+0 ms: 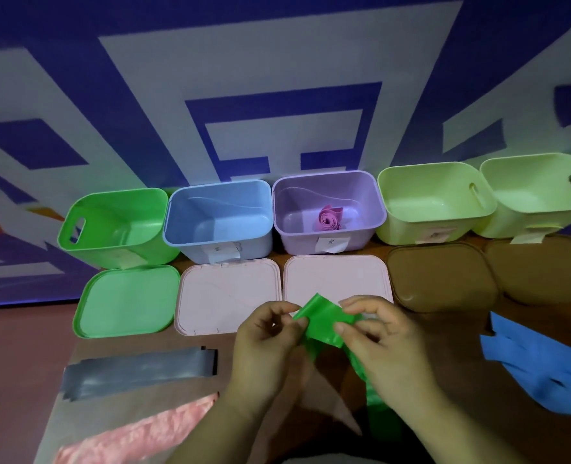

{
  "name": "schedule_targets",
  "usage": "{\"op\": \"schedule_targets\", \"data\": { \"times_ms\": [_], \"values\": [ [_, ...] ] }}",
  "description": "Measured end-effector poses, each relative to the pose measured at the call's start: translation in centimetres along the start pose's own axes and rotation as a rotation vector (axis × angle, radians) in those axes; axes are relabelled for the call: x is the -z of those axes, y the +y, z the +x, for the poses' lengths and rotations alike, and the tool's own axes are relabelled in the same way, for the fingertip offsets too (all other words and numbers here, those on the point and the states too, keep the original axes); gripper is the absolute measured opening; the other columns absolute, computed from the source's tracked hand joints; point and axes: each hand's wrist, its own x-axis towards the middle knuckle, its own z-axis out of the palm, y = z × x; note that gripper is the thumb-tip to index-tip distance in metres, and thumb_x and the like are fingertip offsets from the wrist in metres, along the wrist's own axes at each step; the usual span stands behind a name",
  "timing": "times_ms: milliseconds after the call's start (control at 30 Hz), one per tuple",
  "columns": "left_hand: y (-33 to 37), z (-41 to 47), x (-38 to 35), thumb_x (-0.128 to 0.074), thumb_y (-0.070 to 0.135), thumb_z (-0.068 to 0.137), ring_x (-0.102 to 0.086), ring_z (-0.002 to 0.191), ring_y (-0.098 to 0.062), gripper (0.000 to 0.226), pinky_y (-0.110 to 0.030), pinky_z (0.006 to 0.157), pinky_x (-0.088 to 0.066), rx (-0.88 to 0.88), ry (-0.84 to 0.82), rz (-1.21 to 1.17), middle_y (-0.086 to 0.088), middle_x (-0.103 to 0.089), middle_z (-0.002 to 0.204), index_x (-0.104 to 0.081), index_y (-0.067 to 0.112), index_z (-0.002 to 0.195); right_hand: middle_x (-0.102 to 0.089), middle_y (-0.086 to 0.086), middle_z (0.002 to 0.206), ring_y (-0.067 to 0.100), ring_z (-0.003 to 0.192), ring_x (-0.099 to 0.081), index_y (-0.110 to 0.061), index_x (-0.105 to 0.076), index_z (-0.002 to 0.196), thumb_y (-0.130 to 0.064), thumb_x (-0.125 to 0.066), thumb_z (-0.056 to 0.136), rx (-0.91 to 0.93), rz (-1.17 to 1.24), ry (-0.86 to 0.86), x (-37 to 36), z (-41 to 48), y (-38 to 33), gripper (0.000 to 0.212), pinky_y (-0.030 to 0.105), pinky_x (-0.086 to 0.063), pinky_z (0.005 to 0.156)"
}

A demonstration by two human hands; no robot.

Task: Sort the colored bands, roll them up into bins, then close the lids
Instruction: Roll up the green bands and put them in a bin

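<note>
I count five open bins (329, 175) and five lids (210, 296) just past my hands. My left hand (264, 343) and right hand (388, 343) both pinch one green band (321, 321), fingers curled.

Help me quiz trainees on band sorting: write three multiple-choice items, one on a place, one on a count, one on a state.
1. Where is the rolled pink band?
A. in the blue bin
B. in the purple bin
C. on the green lid

2. How many brown lids are there?
A. two
B. one
C. three

3. The green band is:
A. lying loose
B. rolled in a bin
C. pinched by the left hand and right hand

Key: 1 B, it lies on that bin's floor; 2 A, both lie at the row's right end; 3 C, both pinch its end.
</note>
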Motion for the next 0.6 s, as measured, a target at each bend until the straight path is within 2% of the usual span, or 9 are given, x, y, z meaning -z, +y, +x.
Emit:
{"op": "schedule_targets", "data": {
  "times_ms": [33,100,167,267,367,500,600],
  "values": [
    [0.2,-0.2,0.2,-0.068,-0.010,0.084,-0.057,0.067,-0.016,0.018,-0.032,0.070,-0.053,-0.010,-0.005,0.012,-0.001,-0.059,0.067,-0.070,0.008,0.084,-0.074,0.003,0.081,0.029,0.063,-0.066,-0.030,-0.069,0.081,0.004,-0.074,0.080,-0.006,0.012,-0.019,-0.1,-0.2,-0.4,0.034,0.034,-0.050,0.065],
    [0.6,-0.5,0.8,-0.068,-0.008,0.084,-0.058,0.066,-0.013,0.019,-0.025,0.065,-0.051,-0.026,-0.018,0.030,0.000,-0.060,0.070,-0.071,0.011,0.084,-0.074,0.007,0.074,0.019,0.063,-0.062,-0.027,-0.070,0.081,0.007,-0.071,0.082,-0.038,0.025,-0.077,-0.2,-0.5,-1.2,0.034,0.027,-0.047,0.063],
    [1.0,-0.7,1.6,-0.068,-0.007,0.085,-0.059,0.066,-0.012,0.017,-0.024,0.064,-0.050,-0.037,-0.023,0.030,0.001,-0.061,0.072,-0.071,0.010,0.084,-0.075,0.005,0.078,0.017,0.071,-0.064,-0.028,-0.071,0.087,0.010,-0.066,0.084,-0.059,-0.007,-0.178,-0.1,-0.8,-2.1,0.038,0.021,-0.047,0.066],
    [2.0,-1.2,2.9,-0.067,-0.007,0.086,-0.061,0.065,-0.010,0.015,-0.021,0.062,-0.051,-0.049,-0.038,0.044,0.000,-0.062,0.075,-0.070,0.007,0.087,-0.077,0.003,0.085,0.017,0.084,-0.071,-0.030,-0.071,0.090,0.007,-0.068,0.084,-0.031,-0.068,-0.226,-0.4,-1.2,-3.1,0.038,0.030,-0.051,0.079],
    [2.7,-1.9,3.9,-0.068,-0.005,0.087,-0.064,0.067,-0.011,0.020,-0.023,0.061,-0.052,-0.051,-0.094,0.097,-0.001,-0.067,0.082,-0.072,0.015,0.086,-0.075,0.002,0.080,0.018,0.077,-0.074,-0.029,-0.073,0.085,0.002,-0.073,0.081,0.025,-0.122,-0.168,-1.2,-1.6,-3.8,0.032,0.032,-0.055,0.076],
    [2.8,-2.5,6.1,-0.069,0.003,0.089,-0.069,0.090,-0.017,0.022,-0.028,0.081,-0.053,-0.107,-0.131,0.189,-0.002,-0.071,0.097,-0.076,0.023,0.090,-0.068,-0.004,0.068,0.006,0.058,-0.060,-0.033,-0.074,0.081,-0.004,-0.076,0.081,0.126,-0.239,-0.163,-2.7,-2.3,-4.6,0.029,0.018,-0.044,0.062],
    [3.5,-3.2,7.6,-0.065,0.007,0.091,-0.065,0.101,-0.008,0.020,-0.015,0.086,-0.047,-0.227,-0.203,0.238,0.008,-0.066,0.101,-0.078,0.022,0.093,-0.066,-0.011,0.077,0.008,0.073,-0.061,-0.040,-0.074,0.080,-0.014,-0.080,0.077,0.243,-0.442,-0.134,-3.6,-2.7,-5.0,0.028,0.011,-0.040,0.064]
  ]
}}
